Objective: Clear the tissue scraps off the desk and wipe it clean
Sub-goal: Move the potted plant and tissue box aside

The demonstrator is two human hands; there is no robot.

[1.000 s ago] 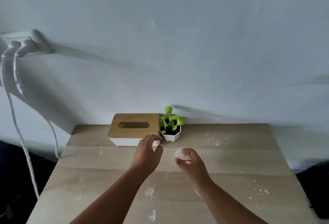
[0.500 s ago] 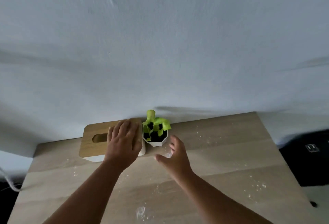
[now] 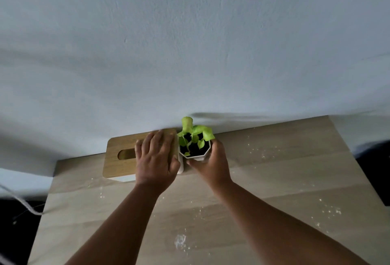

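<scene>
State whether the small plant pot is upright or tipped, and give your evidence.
Upright. The plant pot has its rim facing up with dark soil showing inside; the right hand grips its side.

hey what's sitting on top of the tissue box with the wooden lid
The left hand rests flat on the white tissue box's wooden lid, covering part of its slot; any tissue inside is hidden.

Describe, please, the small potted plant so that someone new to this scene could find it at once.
Look along the far edge of the pale wooden desk, where it meets the grey wall. Two things stand there side by side: a white tissue box with a flat wooden lid and, to its right, the small white angular pot of bright green leaves. It alone is leafy, and the right hand wraps it.
</scene>
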